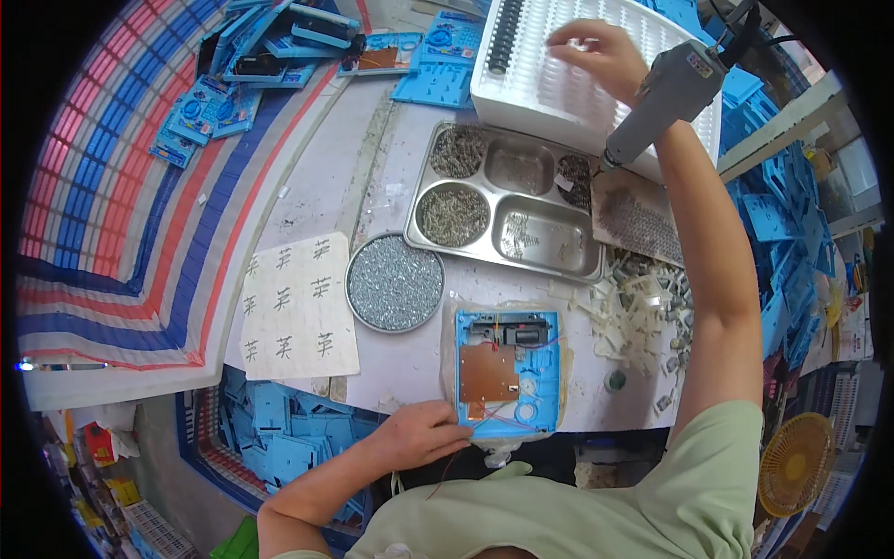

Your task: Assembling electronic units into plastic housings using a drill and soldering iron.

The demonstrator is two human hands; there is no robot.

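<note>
In front of me on the bench lies a blue plastic case (547, 373), its inside facing up. It holds a brown circuit board (487, 374), a black part (521, 332) along its far edge and thin red wires. My left hand (424, 436) grips the case's near left corner with bent fingers; a loose red wire hangs below it. Farther off, my right hand (601, 58) hovers over a white ridged foam tray (540, 93), fingers bent and apart, with nothing visible in them. Black parts (506, 37) stand in a row at that tray's left side.
A grey power tool (666, 93) hangs beside my right forearm. A steel compartment tray (549, 265) holds screws and small metal parts. Next to it are a round dish of grey pellets (395, 282), a sheet with handwriting (303, 307), scattered pale parts (643, 307) and piles of blue cases (214, 107).
</note>
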